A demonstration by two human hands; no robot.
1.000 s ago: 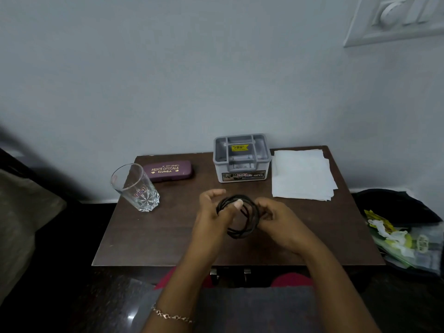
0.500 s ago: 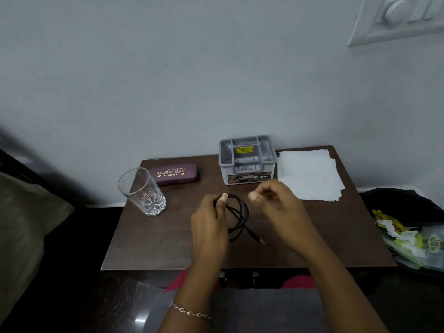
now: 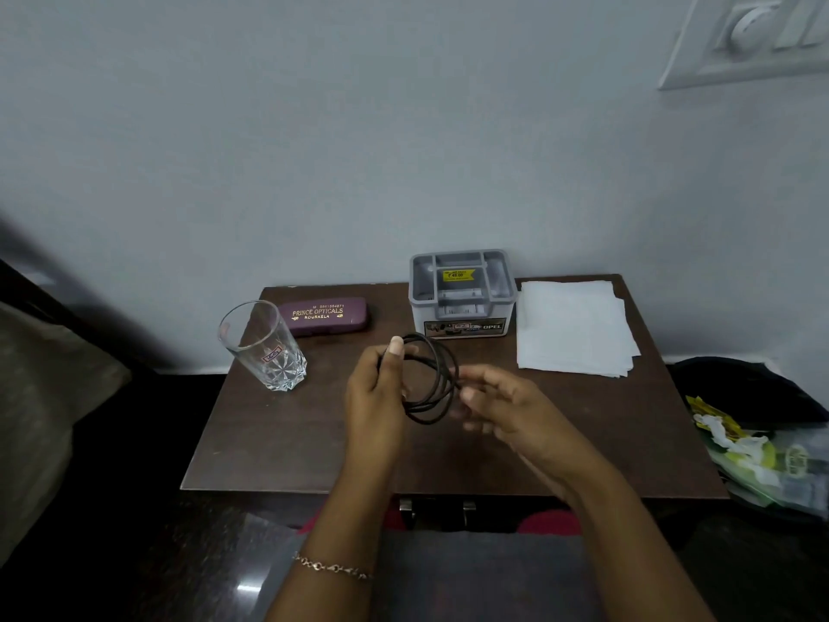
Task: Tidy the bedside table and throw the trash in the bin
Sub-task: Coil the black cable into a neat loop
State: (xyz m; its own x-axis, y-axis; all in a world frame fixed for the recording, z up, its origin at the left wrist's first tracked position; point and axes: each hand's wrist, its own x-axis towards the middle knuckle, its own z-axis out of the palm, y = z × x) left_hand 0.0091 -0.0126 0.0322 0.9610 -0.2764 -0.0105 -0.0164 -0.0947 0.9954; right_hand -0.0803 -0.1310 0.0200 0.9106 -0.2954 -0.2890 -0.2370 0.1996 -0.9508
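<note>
A black cable (image 3: pixel 434 379) is wound into a coil above the middle of the brown bedside table (image 3: pixel 287 442). My left hand (image 3: pixel 379 388) grips the coil at its left side, thumb up on top. My right hand (image 3: pixel 498 401) is at the coil's right edge, blurred by motion; its fingers touch the loops, and whether they pinch the cable is unclear. The black bin (image 3: pixel 735 383) stands right of the table, with a bag of trash (image 3: pixel 762 460) at its front.
An empty glass tumbler (image 3: pixel 264 347) stands at the table's left. A maroon spectacle case (image 3: pixel 325 315) lies behind it. A grey plastic organiser box (image 3: pixel 462 291) sits at the back centre, white paper sheets (image 3: pixel 572 327) at the back right. A bed edge (image 3: pixel 45 397) lies left.
The cable's loose end, hanging down half a second ago, is now wound into the coil. My right hand has dropped from above the coil to its right edge.
</note>
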